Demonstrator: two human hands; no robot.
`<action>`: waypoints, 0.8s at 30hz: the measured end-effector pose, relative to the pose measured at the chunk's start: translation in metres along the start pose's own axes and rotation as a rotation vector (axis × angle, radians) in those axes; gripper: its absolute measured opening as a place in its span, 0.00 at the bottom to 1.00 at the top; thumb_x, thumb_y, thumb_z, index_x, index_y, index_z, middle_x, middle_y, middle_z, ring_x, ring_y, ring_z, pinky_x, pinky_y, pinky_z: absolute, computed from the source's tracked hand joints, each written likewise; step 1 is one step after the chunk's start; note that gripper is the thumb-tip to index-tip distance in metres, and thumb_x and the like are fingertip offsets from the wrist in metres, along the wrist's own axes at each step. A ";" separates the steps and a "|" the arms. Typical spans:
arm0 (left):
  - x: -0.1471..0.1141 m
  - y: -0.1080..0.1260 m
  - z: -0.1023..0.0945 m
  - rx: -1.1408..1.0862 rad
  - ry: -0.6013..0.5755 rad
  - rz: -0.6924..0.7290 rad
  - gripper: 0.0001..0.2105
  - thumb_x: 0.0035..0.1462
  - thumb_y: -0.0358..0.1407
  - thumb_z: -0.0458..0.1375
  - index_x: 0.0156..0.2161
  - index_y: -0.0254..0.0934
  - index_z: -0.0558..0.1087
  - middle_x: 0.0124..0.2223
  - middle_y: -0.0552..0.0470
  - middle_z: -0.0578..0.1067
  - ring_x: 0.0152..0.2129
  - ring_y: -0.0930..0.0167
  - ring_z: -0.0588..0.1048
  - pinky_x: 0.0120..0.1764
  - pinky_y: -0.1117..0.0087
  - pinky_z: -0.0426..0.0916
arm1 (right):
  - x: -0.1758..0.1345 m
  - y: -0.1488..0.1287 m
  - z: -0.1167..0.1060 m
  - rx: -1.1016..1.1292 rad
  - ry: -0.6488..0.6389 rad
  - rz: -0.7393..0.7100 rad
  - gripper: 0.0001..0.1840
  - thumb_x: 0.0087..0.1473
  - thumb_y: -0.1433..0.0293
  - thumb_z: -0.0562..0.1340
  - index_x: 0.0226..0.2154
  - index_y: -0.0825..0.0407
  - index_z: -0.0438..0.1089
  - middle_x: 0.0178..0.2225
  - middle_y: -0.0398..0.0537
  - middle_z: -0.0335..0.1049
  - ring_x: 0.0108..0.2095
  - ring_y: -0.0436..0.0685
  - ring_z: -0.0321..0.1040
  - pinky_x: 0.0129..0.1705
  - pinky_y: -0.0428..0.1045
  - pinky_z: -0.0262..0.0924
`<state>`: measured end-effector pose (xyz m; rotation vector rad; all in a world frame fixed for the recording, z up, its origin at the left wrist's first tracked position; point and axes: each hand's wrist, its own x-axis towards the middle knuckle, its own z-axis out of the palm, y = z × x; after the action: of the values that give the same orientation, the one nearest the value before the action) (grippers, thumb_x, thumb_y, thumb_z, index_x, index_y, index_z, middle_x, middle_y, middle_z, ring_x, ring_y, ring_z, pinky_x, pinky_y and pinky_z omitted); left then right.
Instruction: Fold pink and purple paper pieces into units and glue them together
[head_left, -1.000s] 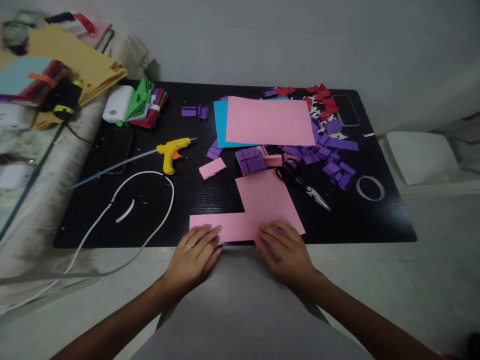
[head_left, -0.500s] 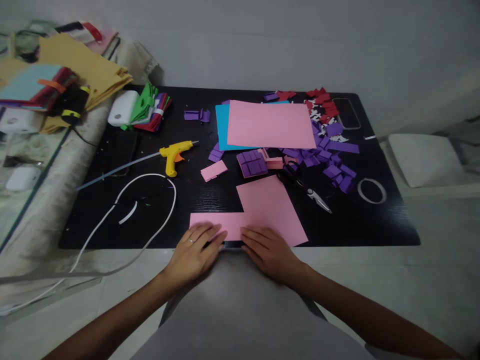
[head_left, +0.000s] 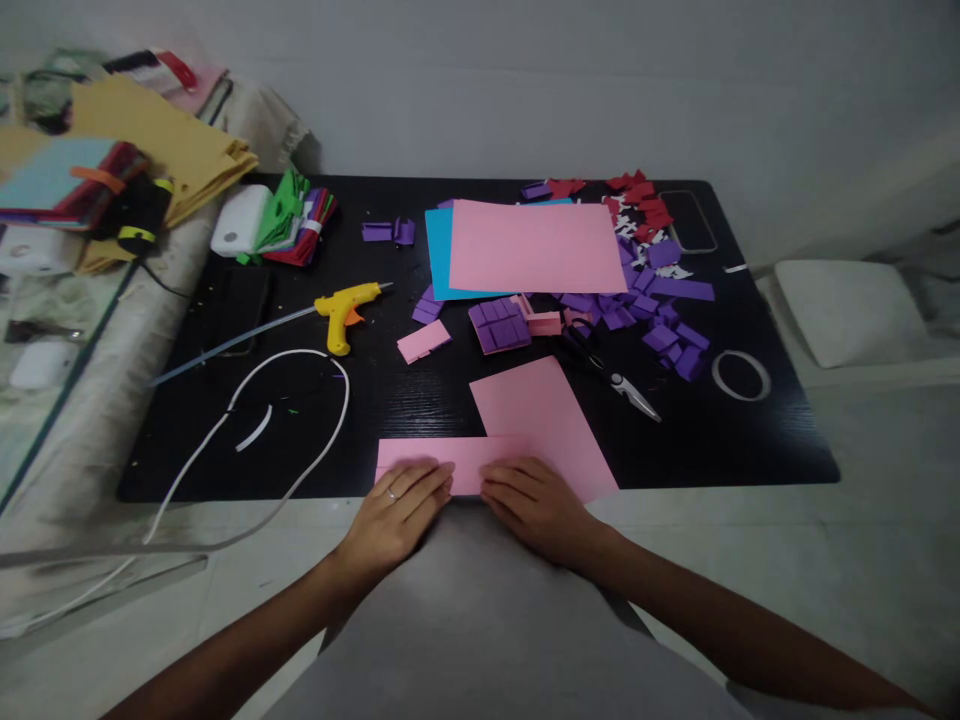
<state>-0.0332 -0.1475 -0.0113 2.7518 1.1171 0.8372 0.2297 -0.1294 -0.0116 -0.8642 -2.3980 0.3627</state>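
Observation:
A long pink paper strip [head_left: 465, 455] lies along the table's front edge. My left hand [head_left: 401, 503] is closed on its lower edge toward the left end, fingers together on top and thumb hidden. Farther right, my right hand [head_left: 536, 505] is closed on the same edge, its fingers side by side over the paper. Beneath the strip's right part sits a larger pink sheet [head_left: 551, 415], slanted on the table. Black-handled scissors [head_left: 619, 383] rest to the right of that sheet, blades partly apart. A purple segmented paper block [head_left: 499, 325] is beyond it.
A yellow glue gun [head_left: 345, 310] with a long glue stick lies left on the black table [head_left: 420, 395], near a looped white cable [head_left: 346, 400]. Pink and blue sheets [head_left: 536, 245] are at the back. Purple pieces [head_left: 679, 340] and a tape ring [head_left: 741, 376] are right.
The pink strip has slid slightly toward me at the front edge. My left fingers have drawn closer together, the thumb now out of sight. My right hand stays almost in place.

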 end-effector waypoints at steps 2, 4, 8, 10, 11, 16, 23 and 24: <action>0.001 0.001 0.000 0.020 -0.030 0.012 0.11 0.72 0.27 0.55 0.54 0.32 0.77 0.55 0.44 0.83 0.52 0.63 0.79 0.56 0.59 0.72 | 0.002 -0.002 0.000 -0.013 0.005 0.000 0.10 0.68 0.76 0.61 0.45 0.54 0.79 0.49 0.53 0.83 0.47 0.59 0.78 0.50 0.56 0.76; 0.002 0.002 0.002 0.034 -0.070 0.038 0.15 0.74 0.26 0.49 0.56 0.31 0.76 0.57 0.44 0.82 0.55 0.62 0.78 0.58 0.59 0.71 | 0.004 -0.003 0.000 -0.020 0.011 0.001 0.10 0.68 0.77 0.61 0.45 0.55 0.78 0.51 0.54 0.83 0.47 0.60 0.78 0.50 0.56 0.76; 0.003 0.003 0.008 0.067 -0.111 0.060 0.18 0.73 0.24 0.47 0.60 0.28 0.74 0.61 0.43 0.80 0.57 0.60 0.77 0.61 0.57 0.67 | 0.008 -0.006 -0.001 -0.013 0.025 0.029 0.09 0.66 0.77 0.61 0.45 0.57 0.77 0.50 0.55 0.83 0.45 0.61 0.79 0.49 0.57 0.76; 0.001 0.003 0.010 0.085 -0.117 0.042 0.17 0.72 0.26 0.51 0.61 0.29 0.73 0.62 0.44 0.79 0.58 0.59 0.77 0.62 0.56 0.66 | 0.009 -0.008 -0.001 -0.019 0.003 0.059 0.08 0.66 0.76 0.61 0.45 0.57 0.77 0.50 0.56 0.83 0.44 0.62 0.79 0.48 0.57 0.76; 0.000 0.003 0.009 0.091 -0.115 0.029 0.16 0.72 0.27 0.53 0.61 0.29 0.73 0.62 0.45 0.79 0.58 0.59 0.76 0.62 0.55 0.66 | 0.009 -0.009 -0.002 -0.022 -0.010 0.072 0.08 0.67 0.76 0.61 0.45 0.57 0.77 0.50 0.56 0.83 0.44 0.62 0.79 0.48 0.58 0.76; -0.010 -0.003 -0.009 0.123 -0.100 -0.057 0.16 0.71 0.31 0.58 0.60 0.30 0.74 0.58 0.46 0.82 0.56 0.58 0.78 0.61 0.54 0.66 | 0.009 -0.010 -0.003 0.013 -0.017 0.079 0.08 0.67 0.76 0.61 0.45 0.56 0.76 0.50 0.56 0.83 0.45 0.61 0.79 0.49 0.57 0.76; -0.033 -0.021 -0.039 0.229 -0.123 -0.123 0.17 0.70 0.30 0.58 0.62 0.29 0.72 0.59 0.43 0.81 0.54 0.57 0.78 0.59 0.52 0.67 | 0.007 -0.009 -0.003 0.015 -0.032 0.102 0.08 0.67 0.75 0.61 0.46 0.55 0.76 0.51 0.56 0.82 0.47 0.61 0.79 0.50 0.58 0.75; -0.036 -0.022 -0.041 0.236 -0.139 -0.142 0.18 0.70 0.30 0.59 0.62 0.29 0.72 0.59 0.42 0.81 0.54 0.56 0.77 0.59 0.52 0.67 | 0.006 -0.009 -0.003 0.015 -0.039 0.104 0.08 0.68 0.74 0.61 0.46 0.55 0.76 0.52 0.56 0.82 0.47 0.62 0.79 0.51 0.58 0.75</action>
<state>-0.0888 -0.1610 0.0015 2.8153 1.4469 0.5195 0.2231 -0.1322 -0.0031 -0.9864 -2.3882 0.4403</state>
